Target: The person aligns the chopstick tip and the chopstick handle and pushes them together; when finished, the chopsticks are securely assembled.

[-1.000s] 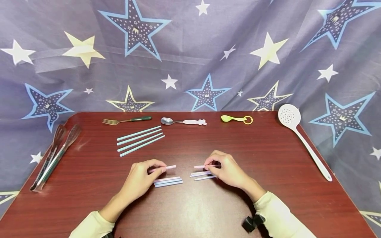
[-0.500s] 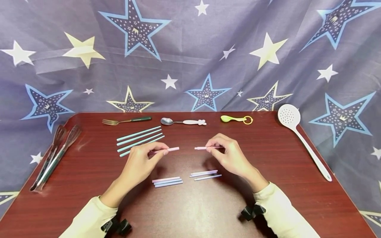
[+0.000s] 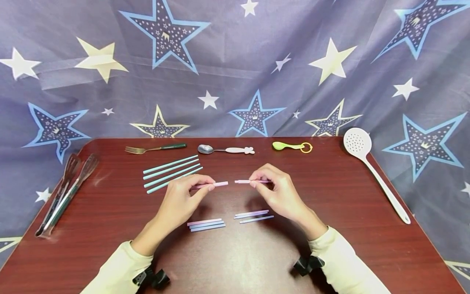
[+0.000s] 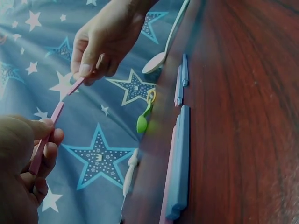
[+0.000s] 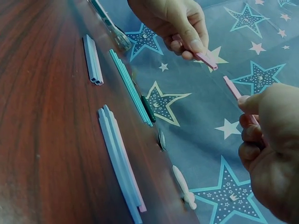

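Note:
My left hand (image 3: 180, 199) pinches a pink chopstick half (image 3: 221, 183) between thumb and fingertips, above the table. Facing it, my right hand (image 3: 278, 188) pinches another pink chopstick half (image 3: 242, 181), whose narrower end points left. The two ends are nearly in line, with a small gap between them; the left wrist view shows this gap too. Below the hands lie two groups of chopstick halves: pink and blue ones (image 3: 207, 226) at left, and lilac and blue ones (image 3: 252, 214) with thin tips at right.
Several teal chopsticks (image 3: 170, 173) lie behind my left hand. Along the back edge are a fork (image 3: 156, 149), a spoon (image 3: 235, 150) and a yellow-green spoon (image 3: 290, 146) with a ring. Tongs (image 3: 67, 196) lie at far left, a white skimmer (image 3: 382, 185) at far right.
Both hands have lifted their pink halves off the table and moved farther back. Over the last half second they have come closer together, narrowing the gap between the ends.

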Motion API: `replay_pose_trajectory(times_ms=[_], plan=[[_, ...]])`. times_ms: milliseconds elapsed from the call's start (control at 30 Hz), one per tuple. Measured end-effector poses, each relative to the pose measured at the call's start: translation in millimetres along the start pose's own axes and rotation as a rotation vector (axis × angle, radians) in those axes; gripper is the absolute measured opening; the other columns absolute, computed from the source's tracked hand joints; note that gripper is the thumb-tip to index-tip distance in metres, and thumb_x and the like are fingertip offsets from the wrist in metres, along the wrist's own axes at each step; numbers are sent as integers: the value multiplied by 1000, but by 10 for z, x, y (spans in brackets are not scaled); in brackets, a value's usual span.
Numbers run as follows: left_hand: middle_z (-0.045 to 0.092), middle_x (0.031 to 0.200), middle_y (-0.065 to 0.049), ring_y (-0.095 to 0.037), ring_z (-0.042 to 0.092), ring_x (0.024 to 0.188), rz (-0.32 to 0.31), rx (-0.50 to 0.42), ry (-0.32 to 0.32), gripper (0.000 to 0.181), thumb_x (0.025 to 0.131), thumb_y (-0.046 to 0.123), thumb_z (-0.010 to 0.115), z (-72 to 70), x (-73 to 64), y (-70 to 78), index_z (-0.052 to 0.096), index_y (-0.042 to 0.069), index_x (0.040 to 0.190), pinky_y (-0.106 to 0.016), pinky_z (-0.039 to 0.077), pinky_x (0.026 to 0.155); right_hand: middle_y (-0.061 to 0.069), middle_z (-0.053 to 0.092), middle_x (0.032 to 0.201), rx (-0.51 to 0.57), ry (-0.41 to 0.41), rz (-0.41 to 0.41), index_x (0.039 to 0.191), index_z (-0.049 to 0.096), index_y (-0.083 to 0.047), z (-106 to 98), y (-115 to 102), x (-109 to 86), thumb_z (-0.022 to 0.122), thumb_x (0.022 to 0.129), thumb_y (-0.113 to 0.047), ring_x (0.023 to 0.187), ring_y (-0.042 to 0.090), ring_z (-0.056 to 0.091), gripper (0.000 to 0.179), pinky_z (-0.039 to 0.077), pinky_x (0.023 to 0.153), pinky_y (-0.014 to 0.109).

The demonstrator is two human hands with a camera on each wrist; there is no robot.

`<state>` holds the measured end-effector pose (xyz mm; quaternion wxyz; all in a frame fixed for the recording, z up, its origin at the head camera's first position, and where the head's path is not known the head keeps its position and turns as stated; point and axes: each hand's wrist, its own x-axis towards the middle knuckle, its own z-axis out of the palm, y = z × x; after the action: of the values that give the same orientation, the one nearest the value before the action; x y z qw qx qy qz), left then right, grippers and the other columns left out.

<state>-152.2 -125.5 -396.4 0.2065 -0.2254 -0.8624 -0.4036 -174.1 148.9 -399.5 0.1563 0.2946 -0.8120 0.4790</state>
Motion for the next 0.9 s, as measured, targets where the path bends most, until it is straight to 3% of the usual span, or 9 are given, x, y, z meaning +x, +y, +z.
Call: replay_pose_trajectory(times_ms=[433, 900], plan=[[77, 87, 7, -3, 66, 77, 38, 20, 18, 8, 87, 14, 82, 48, -21, 13, 78, 18, 94, -14, 47, 69, -1, 69, 89, 17, -19, -9, 94, 75, -11, 66, -44, -22, 77, 91, -2, 82, 10, 59, 9, 47, 72, 17], [77, 85, 7, -8, 65, 74, 67, 53, 26, 9, 86, 14, 84, 59, -32, 22, 78, 18, 93, -24, 48, 66, -1, 68, 88, 26, -27, -9, 94, 75, -10, 76, -63, -27, 77, 91, -2, 81, 10, 59, 9, 46, 70, 17]])
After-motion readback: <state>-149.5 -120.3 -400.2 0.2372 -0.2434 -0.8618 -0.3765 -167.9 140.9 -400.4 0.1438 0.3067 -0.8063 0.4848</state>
